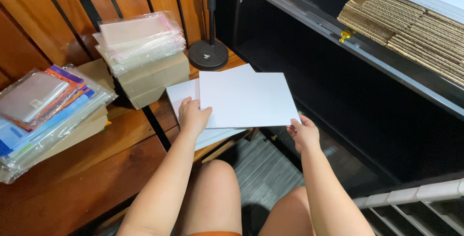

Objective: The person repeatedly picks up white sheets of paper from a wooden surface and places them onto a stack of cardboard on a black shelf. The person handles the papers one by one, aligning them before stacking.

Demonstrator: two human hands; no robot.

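my left hand point(193, 115) rests flat on the white sheet stack point(186, 95) at the table point(96, 168) edge; right hand point(303, 133) pinches the top white board point(247, 99) by its near corner, lifted. mid-separation; next needs a clean lift without dragging lower sheets.

Two hands were in view, a left hand point(193, 116) and a right hand point(303, 133). Between them lay one top white sheet point(246, 98) over a stack of white sheets point(182, 94), number unclear. Left of the left hand sat two piles of plastic sleeves point(140, 37) point(43, 108), and above it one round black stand base point(208, 54).
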